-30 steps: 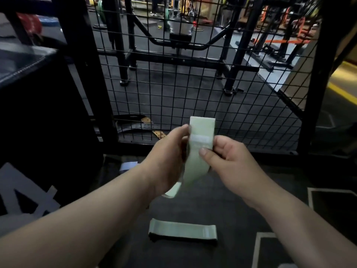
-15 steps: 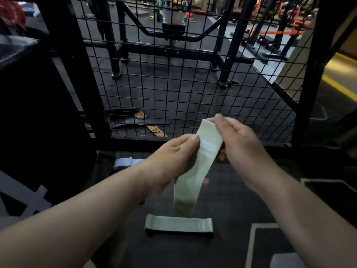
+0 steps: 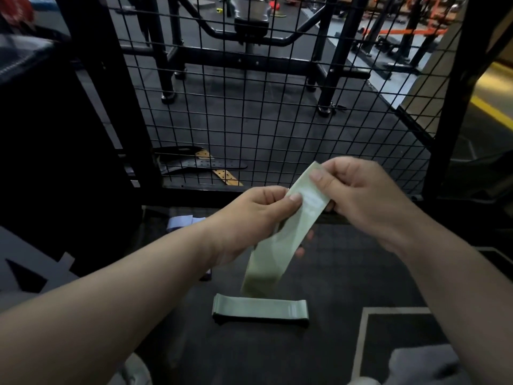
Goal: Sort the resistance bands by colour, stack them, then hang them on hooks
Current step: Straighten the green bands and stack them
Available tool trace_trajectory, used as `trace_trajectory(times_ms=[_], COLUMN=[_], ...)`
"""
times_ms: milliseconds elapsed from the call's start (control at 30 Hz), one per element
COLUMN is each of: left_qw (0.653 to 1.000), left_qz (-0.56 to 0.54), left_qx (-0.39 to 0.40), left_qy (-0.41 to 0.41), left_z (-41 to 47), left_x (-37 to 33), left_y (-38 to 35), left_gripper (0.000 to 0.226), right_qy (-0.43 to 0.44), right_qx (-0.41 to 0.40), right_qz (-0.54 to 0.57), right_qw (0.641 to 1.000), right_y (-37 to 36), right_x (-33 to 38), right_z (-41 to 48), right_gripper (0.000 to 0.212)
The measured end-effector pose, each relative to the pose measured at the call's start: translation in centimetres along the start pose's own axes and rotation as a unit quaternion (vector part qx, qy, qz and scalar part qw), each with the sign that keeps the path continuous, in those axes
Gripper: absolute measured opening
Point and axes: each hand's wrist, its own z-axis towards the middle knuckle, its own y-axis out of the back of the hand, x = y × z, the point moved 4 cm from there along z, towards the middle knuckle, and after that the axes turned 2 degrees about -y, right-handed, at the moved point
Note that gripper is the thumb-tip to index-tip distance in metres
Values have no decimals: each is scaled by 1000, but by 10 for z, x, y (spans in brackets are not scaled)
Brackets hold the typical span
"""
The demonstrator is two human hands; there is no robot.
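Pale green flat resistance band [image 3: 280,240] hung pinched by left hand [image 3: 249,220] and right hand [image 3: 361,198]; it seemed best laid squarely onto the matching green stack [image 3: 261,309] on the floor.

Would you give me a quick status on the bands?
Left hand and right hand pinch a green band. It hangs over the green stack. Nothing between them.

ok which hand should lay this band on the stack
Probably the right hand: it pinches the top of the pale green band, hanging over the floor stack. The left hand only pinches its edge.
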Motion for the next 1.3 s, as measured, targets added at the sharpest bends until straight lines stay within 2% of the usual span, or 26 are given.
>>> trace_trajectory(times_ms=[100,233,367,500,633,733,900,1000,1167,1300], left_qw=[1000,996,991,984,977,981,986,975,940,913], left_qz=[22,85,118,131,153,132,65,22,105,160], left_qx=[10,22,33,87,121,97,-115,-206,-312,-326], left_qy=[5,30,55,80,89,101,105,82,90,188], left_z=[0,-2,-4,-8,-13,-16,-13,-18,-36,-37], left_x=[0,4,10,18,20,21,23,25,50,87], left_y=[5,14,21,23,24,31,62,83,119,133], left_gripper=[19,25,24,30,21,16,25,18,12,14], right_qy=[-27,-50,-37,-34,-57,-66,-86,-119,-227,-292], right_qx=[-75,-148,-211,-286,-333,-341,-317,-287,-76,40], right_qz=[88,167,180,206,228,214,178,127,31,-126], right_qw=[993,974,960,935,913,913,928,942,970,947], right_y=[9,26,42,56,69,76,74,68,26,-26], right_x=[-4,-9,-12,-15,-20,-26,-35,-45,-86,-141], right_z=[4,7,6,7,9,9,8,8,2,1], right_gripper=[21,25,24,17,16,16,20,22,17,27])
